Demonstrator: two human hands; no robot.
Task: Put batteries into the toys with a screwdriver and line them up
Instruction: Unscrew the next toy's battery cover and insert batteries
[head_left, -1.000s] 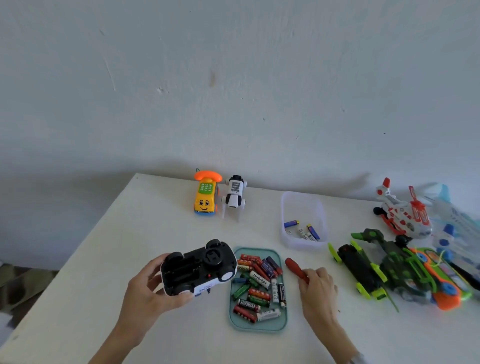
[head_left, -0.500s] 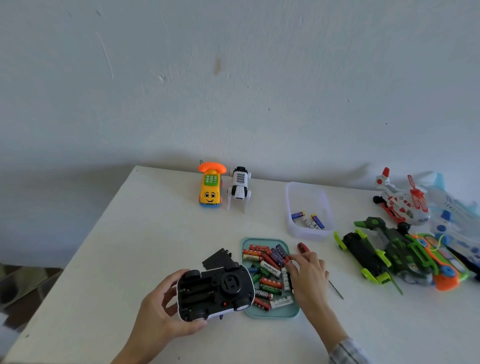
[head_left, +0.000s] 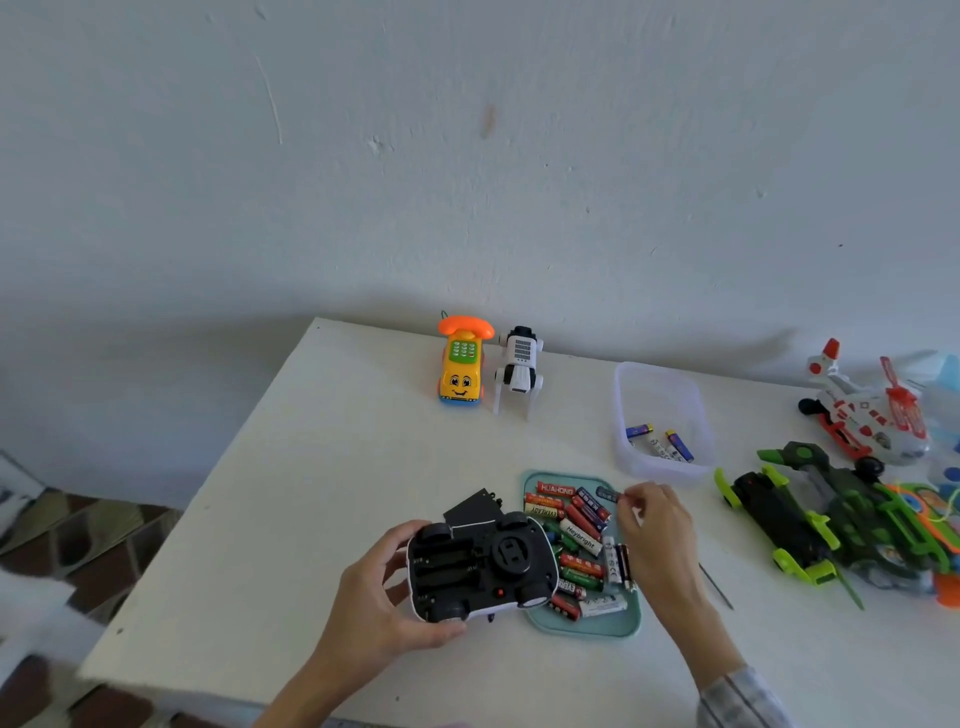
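right hand (head_left: 655, 525) now pinches one battery (head_left: 608, 494)

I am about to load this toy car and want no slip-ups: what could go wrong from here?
The left hand holds the toy car upside down partly over the teal tray; lowering it could scatter the batteries. The loose black cover lies behind the car and might get knocked away. The right hand pinches a battery; its wrist hides most of the screwdriver, so a sweep might roll it off.
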